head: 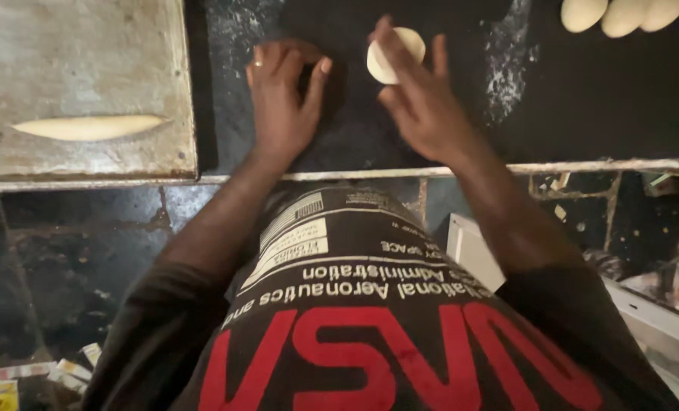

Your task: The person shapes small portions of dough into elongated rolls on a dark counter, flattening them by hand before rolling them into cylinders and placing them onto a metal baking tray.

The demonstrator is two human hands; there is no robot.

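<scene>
Right hand (419, 99) is pinching a pale dough round (395, 55) w/ fingertips, holding it just above the dark floured worktop (583, 99), far centre. Left hand (282, 95) is curling loosely beside it, fingers bent, gripping nothing visible. Risk, imo: thin fingertip hold is letting the soft dough sag or stick, so it's tearing or dropping. Shaped loaf (88, 127) is lying on tray (126, 46) at left; more dough balls (621, 14) far right.

Shaped loaf (88, 127) on metal tray (126, 46); dough balls (621, 14).
</scene>
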